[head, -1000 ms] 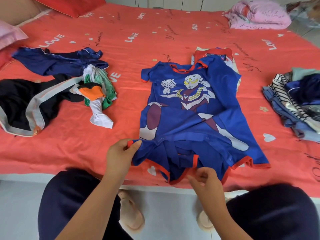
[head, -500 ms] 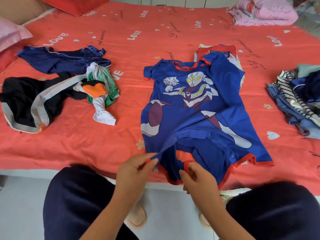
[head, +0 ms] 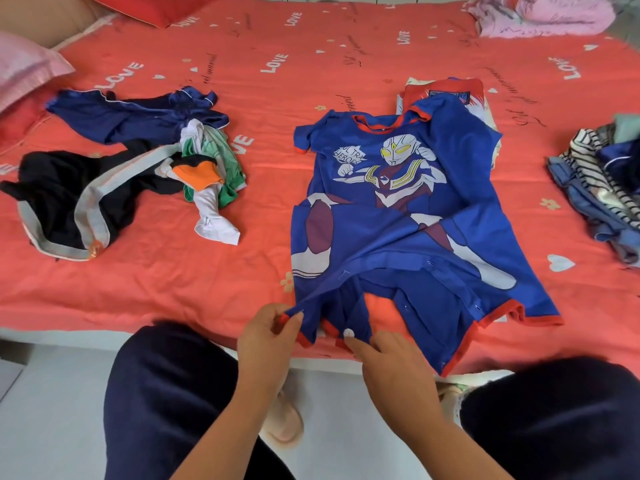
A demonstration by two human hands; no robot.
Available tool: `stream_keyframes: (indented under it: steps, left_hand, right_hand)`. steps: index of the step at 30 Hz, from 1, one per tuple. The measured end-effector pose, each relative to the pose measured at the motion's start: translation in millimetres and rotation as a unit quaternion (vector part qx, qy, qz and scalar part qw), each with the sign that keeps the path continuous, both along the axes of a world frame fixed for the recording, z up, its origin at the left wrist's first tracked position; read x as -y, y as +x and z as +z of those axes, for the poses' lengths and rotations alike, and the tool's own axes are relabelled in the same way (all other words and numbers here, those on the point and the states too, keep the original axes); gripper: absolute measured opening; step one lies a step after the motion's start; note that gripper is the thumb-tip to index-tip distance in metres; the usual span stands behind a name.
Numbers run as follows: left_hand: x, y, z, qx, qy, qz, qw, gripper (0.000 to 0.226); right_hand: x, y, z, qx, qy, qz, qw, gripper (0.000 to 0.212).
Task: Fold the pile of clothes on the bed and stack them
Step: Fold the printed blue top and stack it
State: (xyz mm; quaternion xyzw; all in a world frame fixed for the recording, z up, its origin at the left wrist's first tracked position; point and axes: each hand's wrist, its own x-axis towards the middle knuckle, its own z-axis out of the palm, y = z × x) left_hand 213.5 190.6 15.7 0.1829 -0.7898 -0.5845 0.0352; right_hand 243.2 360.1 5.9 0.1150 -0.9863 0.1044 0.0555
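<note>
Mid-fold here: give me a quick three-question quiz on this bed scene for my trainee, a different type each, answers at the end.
1. True or false: the blue superhero-print romper with red trim lies on the coral bedsheet with its print facing up.
2. Where do the left hand and right hand grip the romper? A) neckline B) bottom hem by the snaps C) sleeves
3. Fill in: the black garment with grey stripes lies to the person's ___ of the romper.
Key: 1 true; 2 B; 3 left.
</note>
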Motion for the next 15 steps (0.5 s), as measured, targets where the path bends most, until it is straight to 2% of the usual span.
stream_keyframes:
  steps: [3,7,10,12,15]
  left_hand:
    - [-3,8,-9,0.019,0.001,-0.006,1.0,0.014]
    - [-8,14,-14,0.024,-0.032,-0.06,0.997,0.021]
    - [-14,16,-13,0.023,-0.033,-0.065,0.997,0.025]
    - [-17,16,-11,0.021,-0.007,-0.058,0.998,0.025]
    - [-21,18,-7,0.023,0.026,-0.057,0.998,0.026]
  right_hand:
    - [-7,0,-13,0.011,-0.004,-0.009,1.0,0.056]
    - [-13,2,-21,-0.028,-0.065,-0.049,0.996,0.025]
    - [-3,-7,-18,-0.059,-0.111,-0.081,0.989,0.021]
    - [3,-17,-17,-0.057,-0.093,-0.075,0.991,0.007]
    - [8,-28,-21,0.024,-0.043,-0.078,0.996,0.022]
